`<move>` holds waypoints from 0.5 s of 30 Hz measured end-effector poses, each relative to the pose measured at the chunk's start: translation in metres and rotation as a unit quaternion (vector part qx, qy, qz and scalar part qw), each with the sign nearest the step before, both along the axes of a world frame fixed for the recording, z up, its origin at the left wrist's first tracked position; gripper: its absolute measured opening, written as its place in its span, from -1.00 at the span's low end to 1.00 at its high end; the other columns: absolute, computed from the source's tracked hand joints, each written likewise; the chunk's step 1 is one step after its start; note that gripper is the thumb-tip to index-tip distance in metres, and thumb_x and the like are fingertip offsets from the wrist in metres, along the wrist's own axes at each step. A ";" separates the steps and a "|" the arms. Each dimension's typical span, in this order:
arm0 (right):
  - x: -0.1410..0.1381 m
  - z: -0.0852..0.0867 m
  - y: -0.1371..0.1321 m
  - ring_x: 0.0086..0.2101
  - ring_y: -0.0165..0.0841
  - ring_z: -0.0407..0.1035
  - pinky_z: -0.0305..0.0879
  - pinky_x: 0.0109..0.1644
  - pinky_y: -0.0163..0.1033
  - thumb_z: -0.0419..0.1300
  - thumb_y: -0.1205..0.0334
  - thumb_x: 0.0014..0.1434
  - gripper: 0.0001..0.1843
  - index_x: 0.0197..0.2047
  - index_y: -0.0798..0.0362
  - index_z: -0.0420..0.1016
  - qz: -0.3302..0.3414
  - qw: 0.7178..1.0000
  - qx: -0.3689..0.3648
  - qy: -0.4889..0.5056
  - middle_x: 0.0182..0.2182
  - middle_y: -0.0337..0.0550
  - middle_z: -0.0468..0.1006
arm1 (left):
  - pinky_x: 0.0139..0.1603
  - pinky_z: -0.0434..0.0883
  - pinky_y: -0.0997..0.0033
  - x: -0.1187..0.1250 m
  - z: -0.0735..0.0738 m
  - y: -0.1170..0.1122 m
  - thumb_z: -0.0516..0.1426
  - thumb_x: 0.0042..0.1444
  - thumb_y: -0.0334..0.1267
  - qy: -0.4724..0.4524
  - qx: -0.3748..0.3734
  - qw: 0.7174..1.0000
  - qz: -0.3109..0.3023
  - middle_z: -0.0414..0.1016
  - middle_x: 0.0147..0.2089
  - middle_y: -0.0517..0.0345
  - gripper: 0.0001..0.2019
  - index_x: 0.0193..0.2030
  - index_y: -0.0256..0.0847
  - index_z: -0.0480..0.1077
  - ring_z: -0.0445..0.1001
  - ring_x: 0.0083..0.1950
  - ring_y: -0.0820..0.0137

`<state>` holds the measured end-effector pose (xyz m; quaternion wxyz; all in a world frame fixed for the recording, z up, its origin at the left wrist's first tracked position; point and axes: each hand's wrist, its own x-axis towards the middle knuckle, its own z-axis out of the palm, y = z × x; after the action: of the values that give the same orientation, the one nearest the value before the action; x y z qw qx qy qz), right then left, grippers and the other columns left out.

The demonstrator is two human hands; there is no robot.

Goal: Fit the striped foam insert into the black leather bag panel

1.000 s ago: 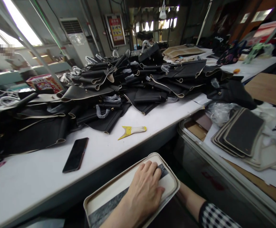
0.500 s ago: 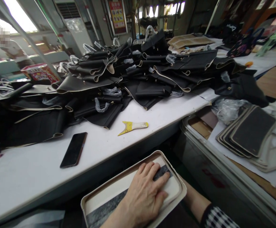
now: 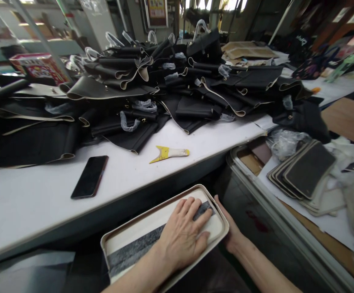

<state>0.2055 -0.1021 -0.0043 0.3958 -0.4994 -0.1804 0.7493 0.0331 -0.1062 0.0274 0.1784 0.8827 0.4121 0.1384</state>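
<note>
A cream oblong panel (image 3: 140,234) with a raised rim and a grey strip (image 3: 134,248) along its middle lies low in front of me, below the table edge. My left hand (image 3: 184,236) lies flat on its far end, fingers stretched over the strip. My right hand (image 3: 230,232) reaches under the panel's right end; its thumb shows beside the rim and the fingers are hidden beneath. A yellow-and-white scraper (image 3: 169,153) and a black phone (image 3: 90,176) lie on the white table (image 3: 30,199).
A large heap of black leather bag parts (image 3: 177,85) covers the back of the table. To the right, a stack of dark oblong panels (image 3: 305,169) sits on a lower bench with clear plastic wrap (image 3: 285,142). A red box (image 3: 38,67) stands far left.
The camera has tilted down a little. My right hand has come into sight at the panel's right end. The left hand stays flat on the panel.
</note>
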 end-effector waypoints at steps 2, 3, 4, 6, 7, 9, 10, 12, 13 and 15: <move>0.003 0.010 -0.010 -0.04 -0.06 0.47 0.42 0.02 0.00 0.04 -0.31 0.22 -0.32 -0.04 0.15 0.56 -0.013 1.000 -0.002 0.008 -0.14 0.09 0.61 | 0.40 0.01 0.02 -0.003 -0.006 -0.005 -0.03 0.31 0.01 0.004 0.006 1.000 -0.002 0.12 0.36 0.05 -0.49 0.37 0.04 0.11 0.06 0.39 0.11; 0.004 0.014 -0.015 -0.01 -0.09 0.45 0.40 0.06 -0.03 0.10 -0.28 0.21 -0.37 0.01 0.11 0.54 -0.023 1.000 0.016 -0.008 -0.09 0.04 0.60 | 0.41 0.01 0.02 -0.004 -0.007 -0.007 -0.04 0.32 0.02 0.007 0.010 1.000 -0.004 0.11 0.38 0.06 -0.48 0.38 0.04 0.09 0.05 0.40 0.11; 0.006 0.018 -0.018 0.02 -0.11 0.43 0.38 0.09 -0.06 0.18 -0.20 0.20 -0.43 0.07 0.07 0.51 -0.028 0.998 0.044 -0.039 -0.03 -0.01 0.58 | 0.41 -0.01 0.03 -0.005 -0.008 -0.009 -0.05 0.32 0.03 0.009 0.015 1.000 -0.009 0.09 0.40 0.07 -0.47 0.39 0.04 0.06 0.03 0.42 0.12; 0.010 0.023 -0.023 0.05 -0.14 0.40 0.34 0.14 -0.09 0.28 -0.05 0.18 -0.47 0.16 -0.01 0.45 -0.007 0.988 0.104 -0.114 0.07 -0.07 0.52 | 0.43 -0.06 0.04 -0.005 -0.008 -0.011 -0.09 0.34 0.06 0.011 0.027 0.999 -0.021 -0.02 0.46 0.10 -0.44 0.42 0.02 0.00 -0.07 0.46 0.12; 0.012 0.023 -0.024 0.06 -0.15 0.39 0.33 0.16 -0.08 0.28 -0.01 0.18 -0.47 0.18 -0.03 0.43 0.011 0.982 0.125 -0.144 0.10 -0.09 0.49 | 0.45 -0.09 0.05 -0.006 -0.009 -0.012 -0.10 0.34 0.07 0.011 0.033 0.999 -0.029 -0.07 0.49 0.12 -0.43 0.43 0.00 -0.02 -0.13 0.48 0.13; 0.015 0.019 -0.024 0.07 -0.13 0.39 0.32 0.17 -0.05 0.24 -0.04 0.22 -0.47 0.20 -0.05 0.41 0.031 0.970 0.148 -0.188 0.13 -0.09 0.47 | 0.47 -0.17 0.05 -0.006 -0.009 -0.012 -0.14 0.35 0.08 0.012 0.037 0.998 -0.045 -0.12 0.50 0.12 -0.42 0.43 -0.05 -0.03 -0.22 0.50 0.16; 0.015 0.015 -0.023 0.08 -0.12 0.38 0.32 0.18 -0.04 0.21 -0.06 0.23 -0.48 0.20 -0.05 0.42 0.028 0.965 0.156 -0.210 0.13 -0.09 0.47 | 0.47 -0.19 0.05 -0.006 -0.010 -0.012 -0.15 0.35 0.08 0.012 0.035 0.998 -0.050 -0.11 0.50 0.10 -0.42 0.43 -0.07 -0.03 -0.23 0.51 0.17; 0.016 0.008 -0.022 0.11 -0.09 0.35 0.33 0.18 -0.02 0.19 -0.10 0.22 -0.46 0.19 -0.03 0.43 0.012 0.949 0.170 -0.267 0.13 -0.08 0.47 | 0.47 -0.20 0.06 -0.006 -0.011 -0.010 -0.15 0.35 0.09 0.007 0.025 0.998 -0.057 -0.08 0.49 0.05 -0.41 0.43 -0.09 -0.03 -0.20 0.50 0.17; 0.016 0.006 -0.021 0.13 -0.08 0.33 0.33 0.18 -0.01 0.19 -0.12 0.21 -0.45 0.18 -0.02 0.44 0.005 0.938 0.177 -0.299 0.13 -0.08 0.47 | 0.47 -0.18 0.06 -0.006 -0.012 -0.009 -0.14 0.35 0.10 0.004 0.018 0.998 -0.059 -0.08 0.49 0.04 -0.40 0.43 -0.09 -0.03 -0.17 0.50 0.17; 0.015 0.002 -0.022 0.15 -0.06 0.31 0.32 0.19 0.01 0.18 -0.13 0.20 -0.43 0.17 0.00 0.45 0.001 0.915 0.187 -0.358 0.13 -0.07 0.46 | 0.46 -0.13 0.06 -0.005 -0.011 -0.007 -0.12 0.34 0.10 -0.004 0.009 0.998 -0.057 -0.06 0.49 0.03 -0.40 0.42 -0.09 -0.01 -0.13 0.49 0.15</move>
<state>0.2207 -0.1237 -0.0019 0.3905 -0.6507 -0.4473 0.4732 0.0279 -0.1135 0.0166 0.1800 0.9057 0.3593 0.1350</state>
